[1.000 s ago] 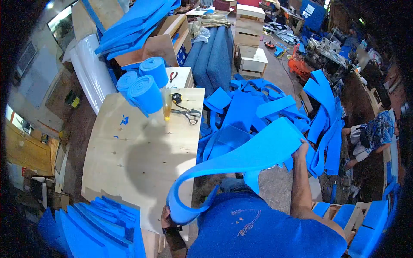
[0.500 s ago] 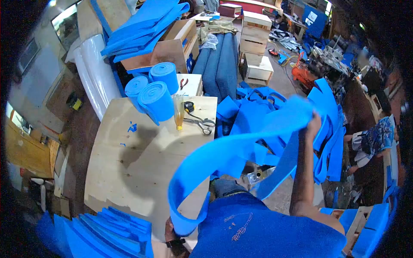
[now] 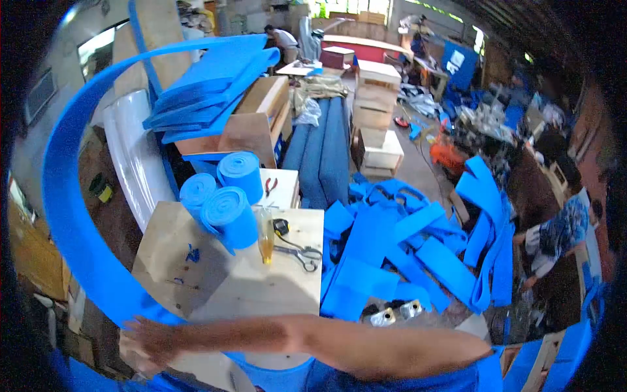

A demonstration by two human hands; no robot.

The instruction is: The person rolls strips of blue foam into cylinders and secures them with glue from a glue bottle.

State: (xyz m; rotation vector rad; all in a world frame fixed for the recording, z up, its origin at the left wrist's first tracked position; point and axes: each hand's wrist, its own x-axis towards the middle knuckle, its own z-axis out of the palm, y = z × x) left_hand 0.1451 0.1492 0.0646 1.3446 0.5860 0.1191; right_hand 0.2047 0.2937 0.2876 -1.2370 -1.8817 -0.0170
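A long blue foam strip (image 3: pixel 62 189) arches high through the air on the left, its far end over the stacked foam sheets. Its lower part passes behind my right forearm, and blue foam shows again below the arm. My right hand (image 3: pixel 153 341) is stretched across to the lower left, against the strip's lower part. Its fingers look spread, though somewhat blurred. My left hand is out of sight. Beyond the arm is a plywood table (image 3: pixel 281 294) with blue foam rolls (image 3: pixel 230 215), a bottle of yellowish liquid (image 3: pixel 266 238), scissors (image 3: pixel 302 256) and a tape measure (image 3: pixel 281 227).
Loose blue foam strips (image 3: pixel 372 261) are heaped on the floor right of the table. Foam sheets (image 3: pixel 202 91) are stacked at the back left. Wooden boxes (image 3: pixel 379 98) and long dark blue cushions (image 3: pixel 320 150) stand behind. Another person (image 3: pixel 562 225) is at the right.
My right hand has swung from the right across to the lower left. The foam strip has moved over to the left in a large arc. My left hand has gone out of view.
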